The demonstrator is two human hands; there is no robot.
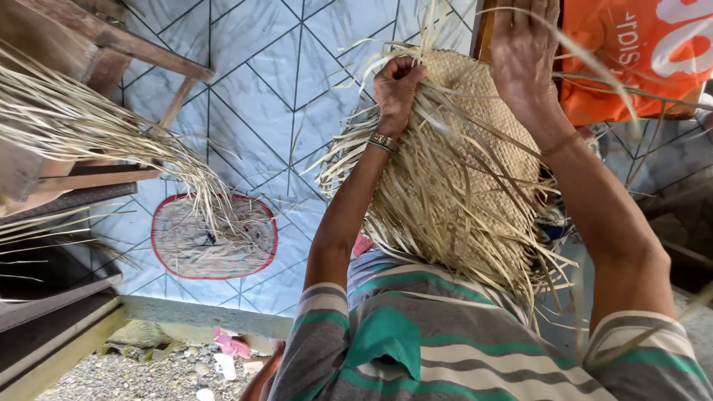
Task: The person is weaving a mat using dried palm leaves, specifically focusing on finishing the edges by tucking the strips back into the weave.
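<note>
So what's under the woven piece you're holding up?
Under the woven mat, a striped shirt and blue patterned floor show. Loose strands hide what lies directly beneath. The left hand grips strands; the right hand presses its top.

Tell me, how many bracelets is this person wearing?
2. One bracelet sits on the wrist of the left hand, which grips the woven mat. A thin band circles the right hand's wrist. Sleeves may hide others.

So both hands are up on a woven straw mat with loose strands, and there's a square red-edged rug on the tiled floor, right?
Not quite: in the head view the rug is oval, not square. The left hand and right hand are on the woven straw mat.
</note>
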